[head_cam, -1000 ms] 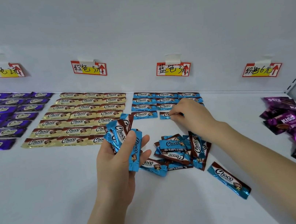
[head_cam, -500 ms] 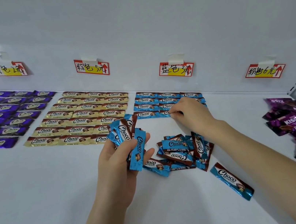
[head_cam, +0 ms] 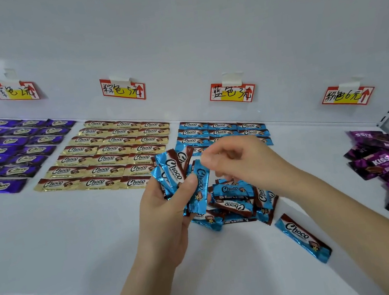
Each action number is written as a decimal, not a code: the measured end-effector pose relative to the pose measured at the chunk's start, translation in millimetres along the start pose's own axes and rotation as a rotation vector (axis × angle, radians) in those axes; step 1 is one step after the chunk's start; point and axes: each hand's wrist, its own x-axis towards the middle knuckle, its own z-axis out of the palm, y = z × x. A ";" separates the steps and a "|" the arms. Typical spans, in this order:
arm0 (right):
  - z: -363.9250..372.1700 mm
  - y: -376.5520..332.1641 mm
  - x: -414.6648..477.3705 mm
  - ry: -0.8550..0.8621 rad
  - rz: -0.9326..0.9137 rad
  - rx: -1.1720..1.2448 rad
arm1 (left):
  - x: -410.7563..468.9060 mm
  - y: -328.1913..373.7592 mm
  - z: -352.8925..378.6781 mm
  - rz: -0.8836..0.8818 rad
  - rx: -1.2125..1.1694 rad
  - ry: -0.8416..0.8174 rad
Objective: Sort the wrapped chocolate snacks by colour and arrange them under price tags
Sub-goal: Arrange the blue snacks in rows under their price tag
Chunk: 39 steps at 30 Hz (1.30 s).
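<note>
Slippage is the main risk: the left hand (head_cam: 166,217) grips a loose fan of blue Choco bars (head_cam: 176,175), and a careless tug could spill them onto the loose blue pile (head_cam: 234,199) at its three o'clock. The right hand (head_cam: 241,163), curled and blurred, sits at the fan's top; whether it pinches a bar I cannot tell. No bin shows; the shelf (head_cam: 51,244) carries blue rows (head_cam: 221,128) at twelve o'clock, beneath the blue price tag (head_cam: 232,92).

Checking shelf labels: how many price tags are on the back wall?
4: leftmost tag above the purple snacks, second tag above the gold snacks, third tag above the blue snacks, rightmost tag at far right. Others may lie beyond the left edge.
</note>
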 end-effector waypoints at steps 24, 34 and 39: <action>-20.6 15.3 -43.8 0.227 0.060 0.367 | -9.8 -6.2 19.4 -0.004 0.196 -0.108; -20.1 21.6 -52.1 0.185 0.276 0.527 | -4.1 -16.5 33.6 0.034 0.195 -0.051; -56.8 44.6 -32.3 0.296 0.340 0.300 | -3.5 -15.0 30.9 -0.040 0.181 -0.030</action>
